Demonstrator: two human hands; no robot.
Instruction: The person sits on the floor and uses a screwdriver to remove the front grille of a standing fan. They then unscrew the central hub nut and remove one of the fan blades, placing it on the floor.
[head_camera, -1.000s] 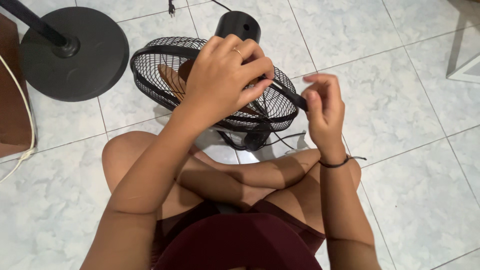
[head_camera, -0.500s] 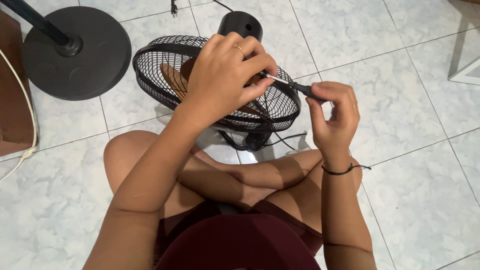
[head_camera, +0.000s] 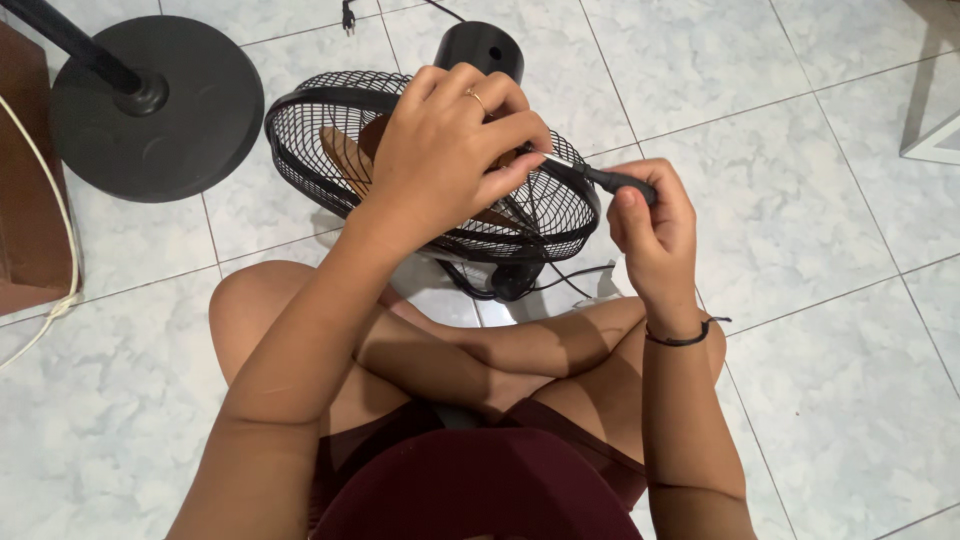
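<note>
The left hand (head_camera: 450, 150) presses on the black fan cage (head_camera: 320, 150), fingers curled around its rim. The right hand (head_camera: 650, 225) grips a screwdriver (head_camera: 600, 180), its tip at the rim. The fan lies on the floor (head_camera: 800, 150).

My left hand (head_camera: 440, 160) lay curled over the fan cage (head_camera: 310, 140), fingers pressed on its rim. My right hand (head_camera: 650, 225) gripped a black screwdriver (head_camera: 600, 180), its tip at the cage edge beside my left fingertips (head_camera: 525, 160). The stand base (head_camera: 160, 110) sat on the tiled floor (head_camera: 800, 200).
</note>
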